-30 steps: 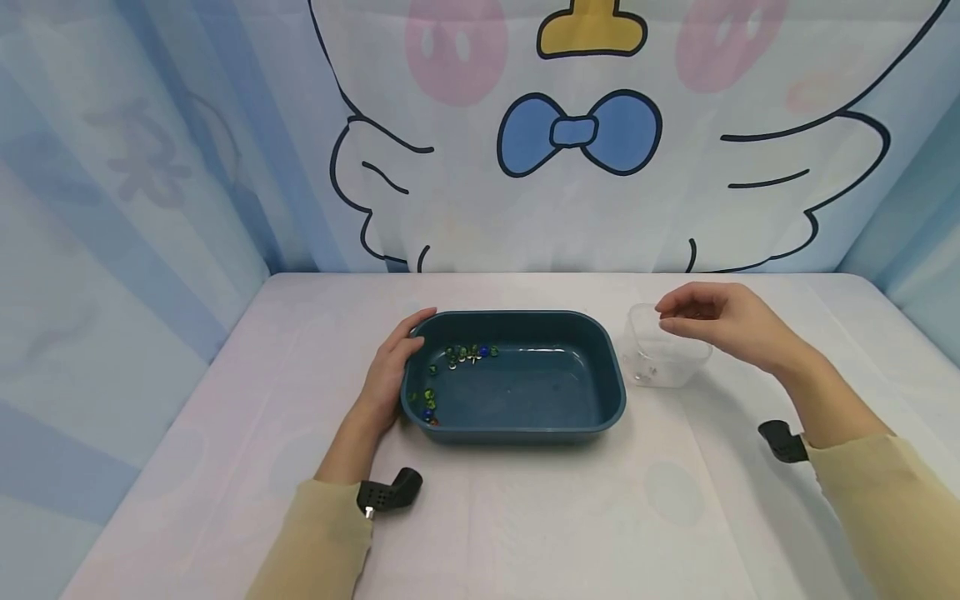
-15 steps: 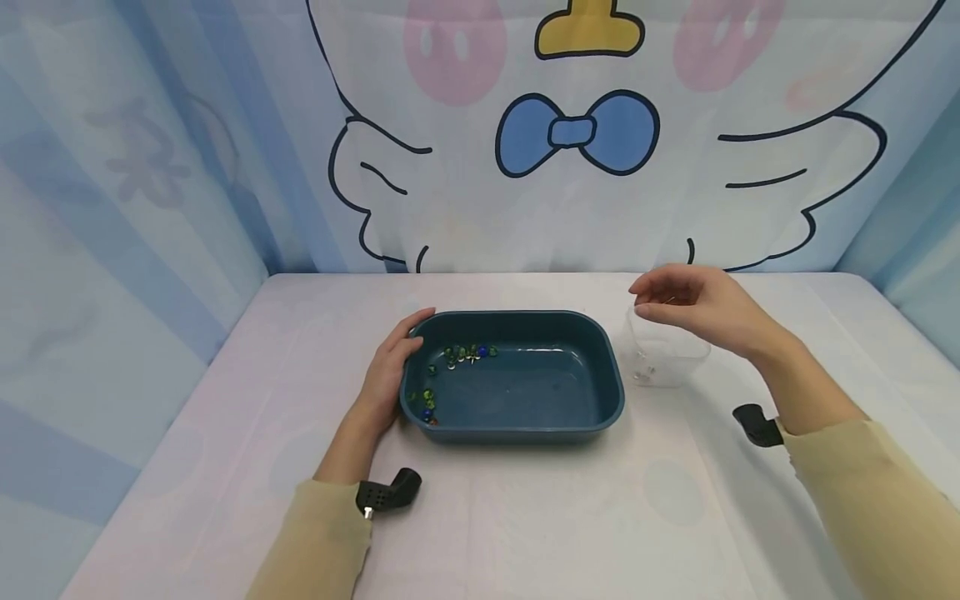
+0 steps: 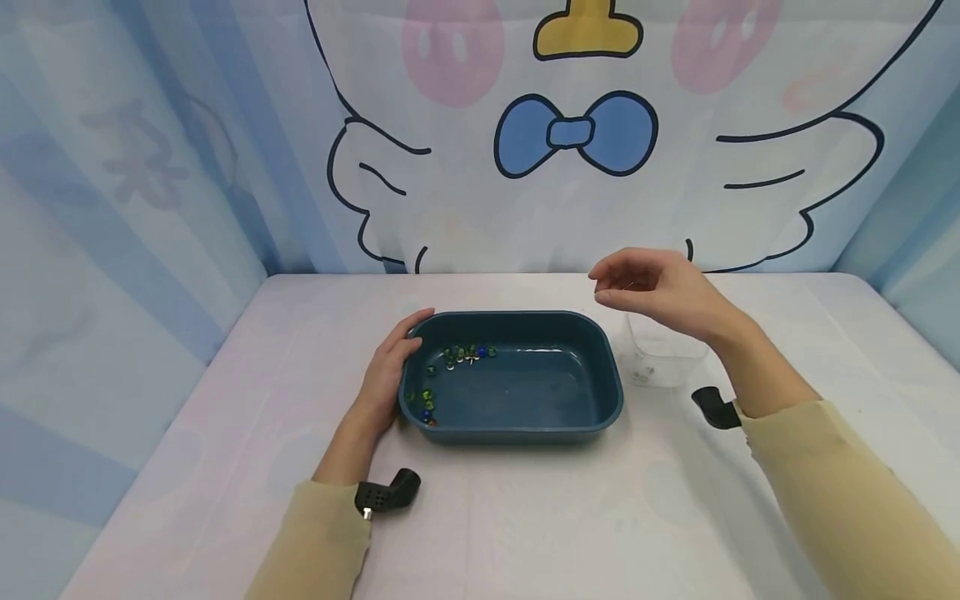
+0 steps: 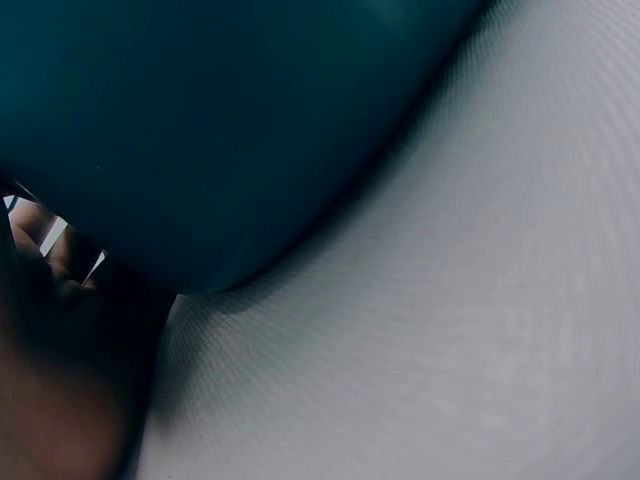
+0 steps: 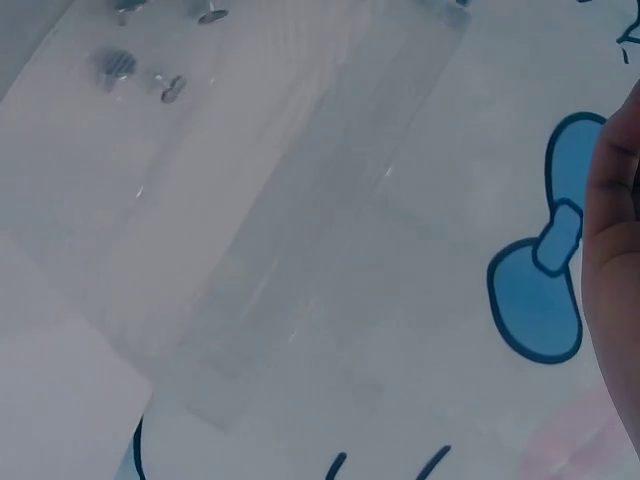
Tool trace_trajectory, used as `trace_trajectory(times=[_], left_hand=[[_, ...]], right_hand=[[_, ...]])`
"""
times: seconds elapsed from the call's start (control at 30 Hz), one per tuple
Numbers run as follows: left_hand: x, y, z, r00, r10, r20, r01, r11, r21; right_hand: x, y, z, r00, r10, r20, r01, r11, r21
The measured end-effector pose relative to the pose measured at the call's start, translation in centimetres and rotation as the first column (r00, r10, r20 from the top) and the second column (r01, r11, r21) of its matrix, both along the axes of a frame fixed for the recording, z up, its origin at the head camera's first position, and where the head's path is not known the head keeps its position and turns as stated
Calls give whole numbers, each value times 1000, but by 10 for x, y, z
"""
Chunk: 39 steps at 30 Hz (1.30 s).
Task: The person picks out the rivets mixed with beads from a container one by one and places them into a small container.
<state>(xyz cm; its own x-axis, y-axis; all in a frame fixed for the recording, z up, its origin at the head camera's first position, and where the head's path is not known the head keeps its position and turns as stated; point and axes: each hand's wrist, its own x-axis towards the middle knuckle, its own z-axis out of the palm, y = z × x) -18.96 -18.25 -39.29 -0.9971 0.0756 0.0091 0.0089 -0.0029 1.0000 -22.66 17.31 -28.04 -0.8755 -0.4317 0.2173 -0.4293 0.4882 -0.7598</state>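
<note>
In the head view my left hand (image 3: 384,375) grips the left end of a dark blue-green plastic basin (image 3: 525,392), thumb over its rim. Inside it several small round beads or marbles (image 3: 461,354), green and blue, lie along the left side, with bits of gold-coloured metal among them. My right hand (image 3: 660,292) is raised beyond the basin's right back corner, thumb and fingertips apart, nothing visible between them. A clear plastic box (image 3: 663,367) stands under the right wrist. The right wrist view shows several small silvery studs (image 5: 118,65) in it.
A pale cloth covers the table (image 3: 525,517). Right behind the table's back edge hangs a printed curtain (image 3: 465,200) with a blue bow, and more curtain closes in both sides. Each wrist wears a black band with a camera (image 3: 390,490).
My right hand has moved left and up from over the clear box toward the basin, its thumb and fingers parting a little. The left hand and the basin have stayed put.
</note>
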Motion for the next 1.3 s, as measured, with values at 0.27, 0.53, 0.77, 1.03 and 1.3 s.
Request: trace_trajectory(times=[0.27,0.53,0.77,1.03,1.3], left_hand=[[0,-1,-1,1000,-5,-5,5,1000,11],[0,0,0,1000,-6,-6,6,1000,8],[1,-1,1,1000,-4,-5,4,1000,-2],[1,1,-1,1000,-12,-2,12,1000,22],[1,0,-1,1000,-8,-14,8,1000,10]], right_hand=[[-3,-15,4,997,68,-24,-69,996,-48],[-4,-30,13,994,107,-34,-108,993,-52],[-9,-50,18,986,160,-42,-163,982,-97],[-13,-70,12,976,216,-33,-218,962,-166],[-15,-88,9,967,251,-42,-254,954,-158]])
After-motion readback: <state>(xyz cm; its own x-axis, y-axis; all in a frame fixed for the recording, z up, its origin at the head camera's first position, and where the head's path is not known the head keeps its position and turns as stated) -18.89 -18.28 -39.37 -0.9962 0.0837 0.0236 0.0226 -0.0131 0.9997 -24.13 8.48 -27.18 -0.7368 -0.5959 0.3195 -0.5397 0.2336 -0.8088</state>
